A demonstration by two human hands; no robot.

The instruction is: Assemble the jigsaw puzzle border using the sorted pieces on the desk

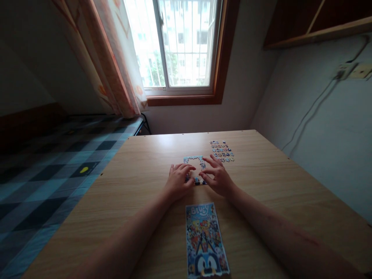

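Observation:
A partly joined jigsaw puzzle (194, 157) lies flat on the wooden table, its border pieces forming a frame around bare wood. Over its left edge is my left hand (179, 180), palm down, with thumb and fingers apart and part of the border hidden beneath. My right hand (218, 177) hovers at the right edge, fingers spread, thumb and index fingertip close together but apart. No piece shows in either hand. Nearer to me, between my forearms, lies a Bluey picture sheet (205, 236) with a ragged bottom edge.
Loose puzzle pieces (222, 150) lie in rows beyond my right hand. The wooden table (139, 162) reaches toward a window (186, 46). On the left stands a bed with a checked cover (43, 193); a cable (308, 112) hangs on the right wall.

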